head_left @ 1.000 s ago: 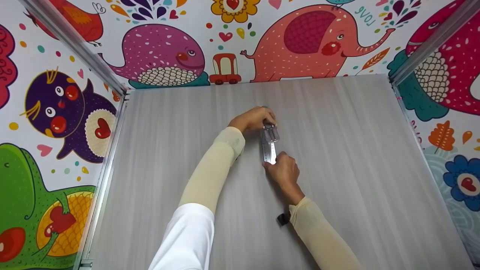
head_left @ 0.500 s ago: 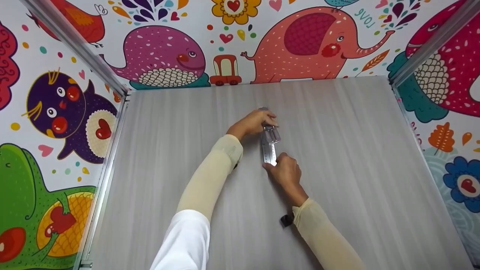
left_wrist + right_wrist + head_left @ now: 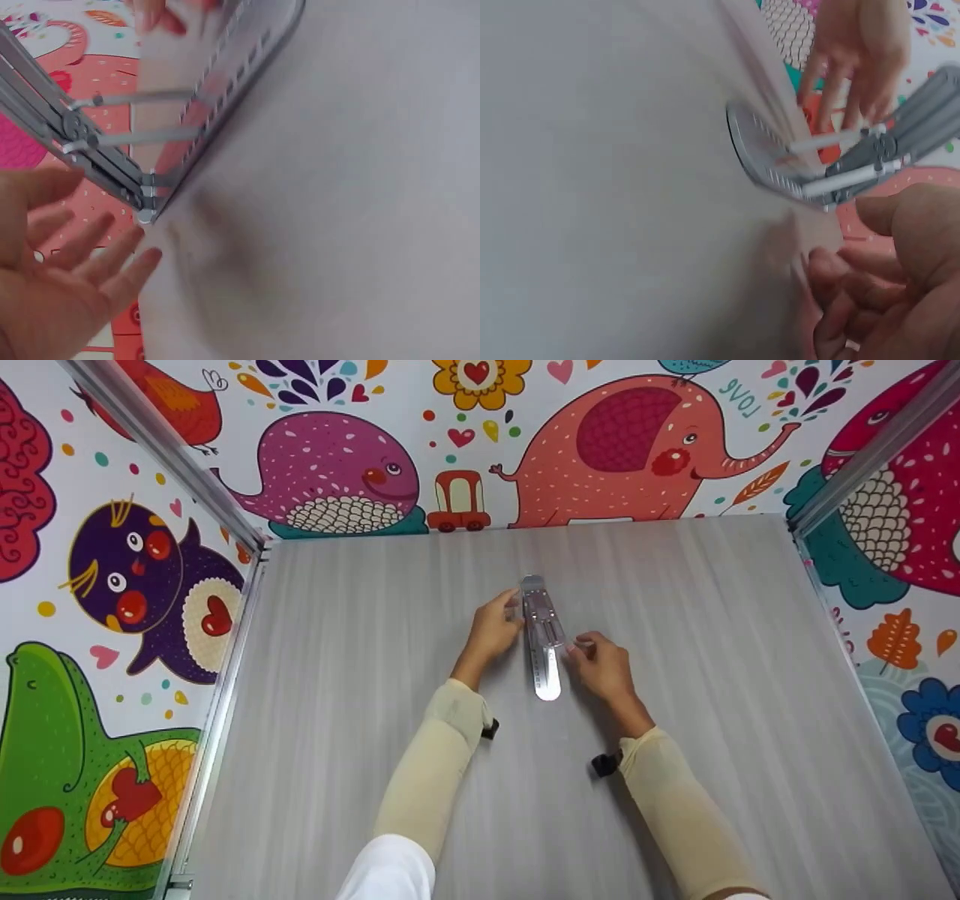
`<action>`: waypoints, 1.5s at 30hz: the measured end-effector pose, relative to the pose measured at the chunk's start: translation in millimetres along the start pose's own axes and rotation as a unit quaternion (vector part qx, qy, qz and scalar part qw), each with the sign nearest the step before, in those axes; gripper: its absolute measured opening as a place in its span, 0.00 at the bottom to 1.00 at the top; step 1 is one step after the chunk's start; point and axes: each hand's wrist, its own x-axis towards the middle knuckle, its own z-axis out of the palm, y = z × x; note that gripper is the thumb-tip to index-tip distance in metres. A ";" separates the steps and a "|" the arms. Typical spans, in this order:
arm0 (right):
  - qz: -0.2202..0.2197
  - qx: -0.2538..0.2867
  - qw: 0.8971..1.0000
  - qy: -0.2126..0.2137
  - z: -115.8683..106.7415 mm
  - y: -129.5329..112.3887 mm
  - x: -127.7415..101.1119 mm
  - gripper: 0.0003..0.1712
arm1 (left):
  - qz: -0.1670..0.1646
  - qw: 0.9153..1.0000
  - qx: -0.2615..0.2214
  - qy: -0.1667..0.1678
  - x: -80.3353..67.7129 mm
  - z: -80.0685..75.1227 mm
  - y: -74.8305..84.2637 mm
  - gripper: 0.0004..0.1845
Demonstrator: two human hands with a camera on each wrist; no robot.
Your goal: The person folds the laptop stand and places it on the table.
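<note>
A silver folding metal stand [image 3: 547, 679] with rounded ends rests on the table between the two hands. Its hinged upper part [image 3: 922, 116] rises at an angle from a slotted base [image 3: 247, 64], with thin struts linking both. On the stand's left side, the left hand [image 3: 493, 630] has its fingers spread and holds nothing; the left wrist view shows the palm [image 3: 52, 300] apart from the metal. To the right, the right hand [image 3: 606, 669] hovers close to the stand's edge, thumb extended and fingers loosely curled with nothing in them. Contact there cannot be made out.
A grey wood-grain table [image 3: 337, 660] lies under everything. Printed cartoon walls [image 3: 337, 472] enclose its back and sides, with metal posts [image 3: 862, 450] at the back corners. A black wrist camera [image 3: 606, 765] hangs at the right cuff.
Both hands have let go of the stand. The left hand has drawn back from its top to the left side; the right has moved from its near end up to the right side.
</note>
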 end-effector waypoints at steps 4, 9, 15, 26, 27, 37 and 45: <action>-0.033 0.023 0.999 -0.027 -4.3 2.9 15.7 0.19 | -0.006 0.999 -0.021 0.029 -16.3 8.5 -7.6 0.20; -0.065 0.050 0.994 -0.074 -1.6 1.7 32.8 0.18 | 0.012 1.000 -0.013 0.023 -25.8 20.0 -14.5 0.13; -0.108 0.044 0.990 -0.080 10.8 0.6 43.9 0.11 | 0.035 0.997 0.043 0.047 -27.1 33.8 -19.5 0.09; -0.112 -0.003 0.990 -0.083 11.6 -10.3 46.6 0.12 | 0.047 0.994 0.081 0.056 -20.8 32.3 -17.6 0.08; -0.105 -0.004 0.991 -0.088 11.4 -11.8 46.7 0.12 | 0.052 0.993 0.087 0.055 -19.6 30.8 -16.7 0.08; -0.069 -0.030 0.992 -0.097 4.1 -25.7 58.9 0.09 | 0.017 0.998 0.037 0.054 -7.1 21.7 -13.6 0.08; -0.012 0.030 0.995 -0.097 0.5 -36.3 74.6 0.08 | -0.001 0.997 0.031 0.075 1.5 19.5 -5.4 0.08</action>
